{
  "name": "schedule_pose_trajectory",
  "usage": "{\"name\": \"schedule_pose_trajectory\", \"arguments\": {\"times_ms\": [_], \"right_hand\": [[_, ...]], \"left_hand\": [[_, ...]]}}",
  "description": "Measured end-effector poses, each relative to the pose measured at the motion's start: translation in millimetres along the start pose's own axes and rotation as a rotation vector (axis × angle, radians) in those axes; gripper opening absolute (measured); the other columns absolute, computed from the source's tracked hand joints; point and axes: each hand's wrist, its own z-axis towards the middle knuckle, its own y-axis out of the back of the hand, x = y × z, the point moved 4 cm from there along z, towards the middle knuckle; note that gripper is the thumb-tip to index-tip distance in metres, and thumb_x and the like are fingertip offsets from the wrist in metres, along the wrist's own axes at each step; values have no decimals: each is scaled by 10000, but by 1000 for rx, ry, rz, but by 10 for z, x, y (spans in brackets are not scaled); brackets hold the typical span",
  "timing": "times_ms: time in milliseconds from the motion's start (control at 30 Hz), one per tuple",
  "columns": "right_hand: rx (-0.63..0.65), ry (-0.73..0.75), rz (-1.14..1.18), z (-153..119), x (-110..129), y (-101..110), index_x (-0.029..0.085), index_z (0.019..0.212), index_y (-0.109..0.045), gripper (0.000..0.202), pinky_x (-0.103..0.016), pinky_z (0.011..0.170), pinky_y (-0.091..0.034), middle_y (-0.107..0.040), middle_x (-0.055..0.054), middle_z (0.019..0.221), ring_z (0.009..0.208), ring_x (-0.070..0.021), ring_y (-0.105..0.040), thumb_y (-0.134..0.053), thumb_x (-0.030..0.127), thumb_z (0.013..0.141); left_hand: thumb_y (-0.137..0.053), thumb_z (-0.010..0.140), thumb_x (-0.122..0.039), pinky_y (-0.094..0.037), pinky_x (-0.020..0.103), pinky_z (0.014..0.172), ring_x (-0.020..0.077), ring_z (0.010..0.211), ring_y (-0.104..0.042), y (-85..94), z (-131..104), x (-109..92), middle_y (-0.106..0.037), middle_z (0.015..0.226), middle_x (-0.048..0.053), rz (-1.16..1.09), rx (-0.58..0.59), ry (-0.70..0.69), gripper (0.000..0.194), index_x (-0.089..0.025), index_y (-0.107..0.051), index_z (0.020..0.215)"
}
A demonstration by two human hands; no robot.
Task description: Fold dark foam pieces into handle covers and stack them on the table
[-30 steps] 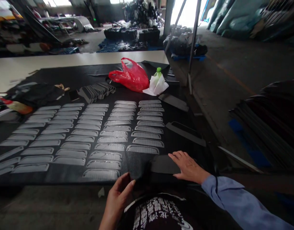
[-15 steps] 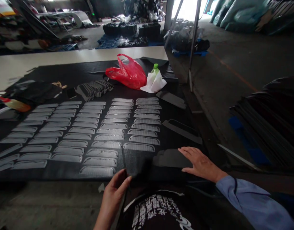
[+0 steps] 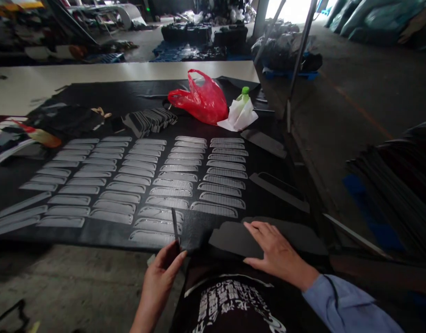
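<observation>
My left hand [image 3: 166, 270], at the table's front edge, pinches a thin dark strip [image 3: 175, 224] that points away from me over the nearest pieces. My right hand [image 3: 273, 249] rests with spread fingers on flat dark grey pieces [image 3: 230, 237] near the front edge. Left of it, rows of narrow grey pieces with shiny rims [image 3: 166, 202] lie on the black sheet [image 3: 195, 224]. Two longer dark pieces, one of them here [image 3: 280, 192], lie beyond my right hand.
A red plastic bag [image 3: 208, 101] and a green-capped bottle [image 3: 245, 94] wrapped in white paper stand at the back. A fanned stack of dark pieces [image 3: 150, 121] lies left of them. A metal post [image 3: 299, 55] and piled dark sheets [image 3: 397, 180] are on the right.
The view has shifted. My right hand has moved left over the dark grey pieces, which are more spread out. The strip in my left hand now shows more clearly.
</observation>
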Motion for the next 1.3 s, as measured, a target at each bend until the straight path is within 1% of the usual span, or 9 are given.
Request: {"name": "schedule_pose_trajectory", "arguments": {"times_ms": [133,267,400,500,600,767,933,1167,1300], "right_hand": [[39,11,31,274,436,-460,162,1312,-424,772,-471,908,-419,-537,-156,1175,1055,-305,-496,-721,455,662],[74,11,-8,482,597,-788,127,1315,-419,808,-477,947,-391,-520,-171,1213,1101,-315,-467,-730,475,656],[73,14,-31,562,629,-895,128,1340,-388,840,-486,971,-373,-504,-173,1245,1142,-311,-446,-721,498,664],[50,21,-36,502,607,-840,119,1354,-370,858,-477,1003,-353,-485,-170,1282,1191,-310,-418,-709,519,674],[17,-22,-74,300,430,-660,144,1372,-340,777,-457,1024,-343,-455,-154,1330,1237,-291,-390,-668,459,742],[35,-181,-238,-190,-246,-303,181,1409,-258,747,-474,1036,-330,-372,-153,1409,1311,-285,-315,-630,292,770],[116,-182,-257,-377,-794,-195,175,1402,-268,808,-474,1030,-339,-413,-153,1374,1280,-287,-369,-647,396,724],[90,-61,-213,-353,-1048,-218,165,1348,-385,715,-428,973,-402,-517,-137,1254,1153,-279,-480,-624,438,731],[60,-15,-230,-338,-1116,-231,140,1328,-418,708,-424,958,-410,-533,-142,1232,1123,-283,-492,-620,454,726]], "left_hand": [[-770,452,-538,-473,374,913,274,976,-630,66,22,-39,-700,991,96,53,15,-18,611,-172,-668,930],[-743,510,-538,-469,374,913,264,961,-632,118,77,-8,-695,994,92,125,54,-66,594,-175,-658,972],[-744,499,-553,-470,372,912,265,942,-637,132,156,14,-700,969,86,143,89,-100,587,-182,-669,947],[-742,499,-553,-475,380,908,270,944,-637,129,208,1,-702,971,81,156,130,-110,573,-190,-673,937],[-732,520,-548,-478,394,901,277,952,-632,126,252,-19,-700,985,78,200,184,-121,555,-197,-673,947],[-732,527,-540,-463,395,920,279,980,-621,116,334,14,-692,1020,84,228,265,-110,565,-193,-670,968],[-754,525,-509,-446,369,940,263,1005,-612,133,371,46,-685,1050,76,216,266,-93,563,-202,-669,990],[-746,551,-467,-484,323,875,235,935,-640,269,221,-24,-703,978,68,134,98,-99,512,-190,-661,973],[-717,589,-448,-489,332,841,235,898,-644,170,68,51,-701,962,73,247,97,-139,465,-187,-657,969]]}}
